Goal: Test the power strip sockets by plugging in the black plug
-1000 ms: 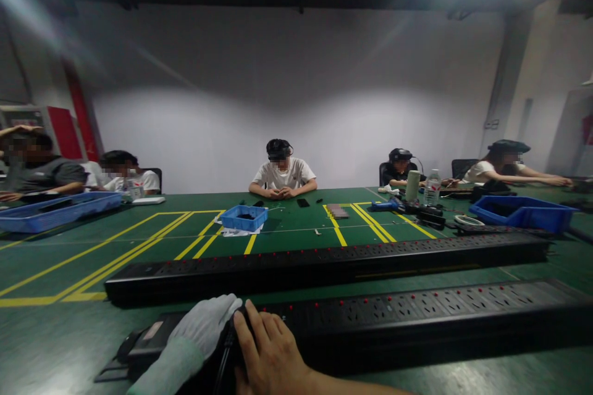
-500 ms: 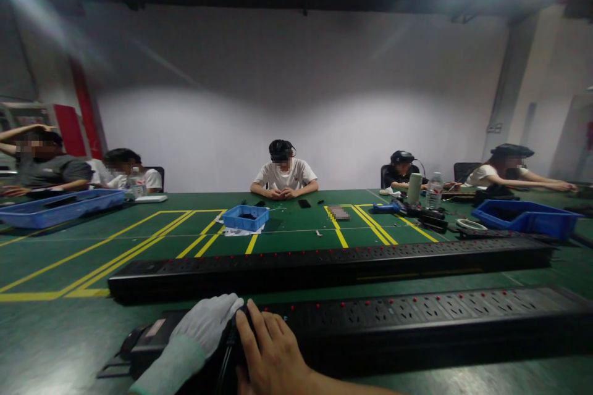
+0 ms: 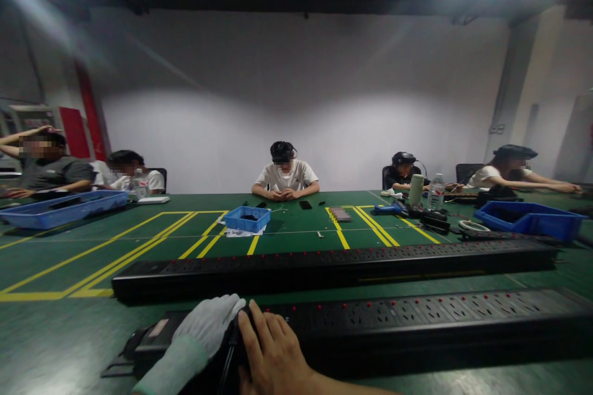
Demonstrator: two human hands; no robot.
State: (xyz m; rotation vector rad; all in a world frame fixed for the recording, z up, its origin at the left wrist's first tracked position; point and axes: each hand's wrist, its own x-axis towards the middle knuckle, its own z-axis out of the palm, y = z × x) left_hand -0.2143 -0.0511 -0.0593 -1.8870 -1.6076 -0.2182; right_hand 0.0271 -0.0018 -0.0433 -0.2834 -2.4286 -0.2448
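Observation:
Near the left end of the closer black power strip (image 3: 398, 318), both of my hands meet at a black cable (image 3: 228, 361). My left hand (image 3: 208, 324), in a pale glove with a greenish cuff, closes its fingers over the cable's upper end. Bare and pressed against it from the right is my right hand (image 3: 273, 345), its fingers bent round the same spot and its thumb mostly covered. The cable's tip is hidden under the fingertips. A row of sockets with red dots runs along the strip to the right.
A second long power strip (image 3: 333, 268) lies parallel behind. Further off on the green table (image 3: 152, 259) are a small blue bin (image 3: 248, 220), two larger blue trays (image 3: 65, 208), a blue tool (image 3: 389, 208) and a bottle (image 3: 436, 192). Several people sit along the far side.
The whole view has shifted very slightly. My hands keep the same grip and place on the cable and strip.

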